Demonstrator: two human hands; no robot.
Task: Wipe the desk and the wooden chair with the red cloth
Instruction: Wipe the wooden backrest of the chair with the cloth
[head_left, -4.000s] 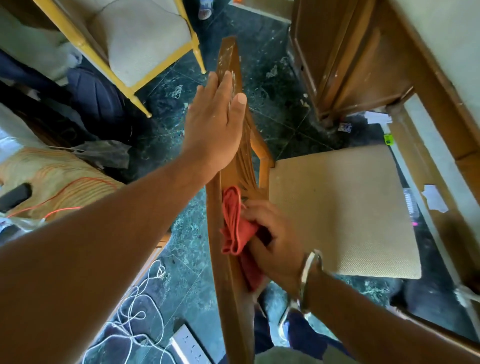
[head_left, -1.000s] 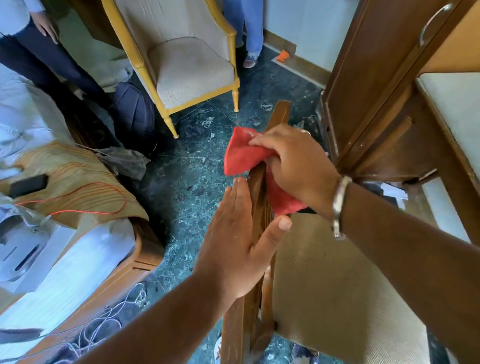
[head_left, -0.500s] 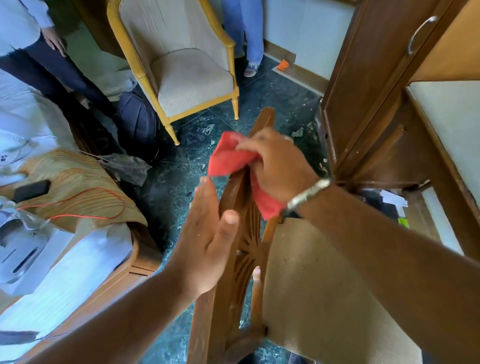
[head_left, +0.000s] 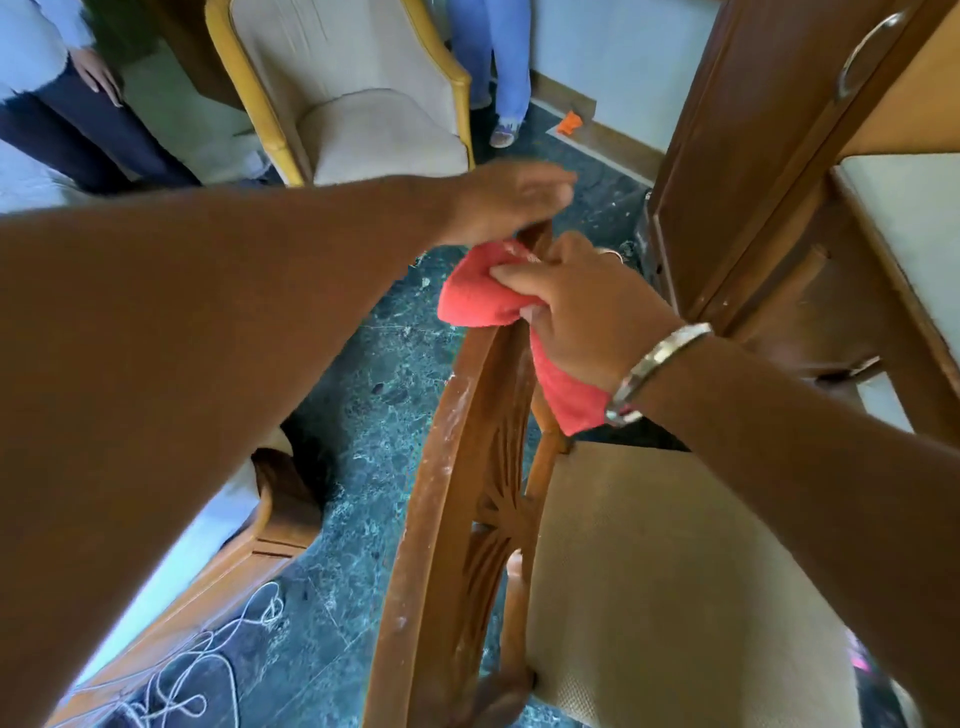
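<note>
The wooden chair (head_left: 457, 499) stands below me, its carved back running up the middle and its beige seat to the right. My right hand (head_left: 582, 312) grips the red cloth (head_left: 478, 296) and presses it over the top rail of the chair back. My left hand (head_left: 509, 200) is stretched flat over the far end of that rail, fingers together, blurred; whether it touches the wood I cannot tell. The desk (head_left: 779, 182) rises at the right, brown wood with a pale top.
A yellow-framed armchair (head_left: 353, 104) stands beyond the chair. Two people stand at the back, one at far left (head_left: 62, 104), one behind the armchair (head_left: 498, 67). A bed frame (head_left: 244, 551) and a white cable (head_left: 208, 670) lie on the dark green floor at left.
My left hand left the middle of the chair back and swung up to the far end of the top rail. My right hand has kept the red cloth near the top of the rail.
</note>
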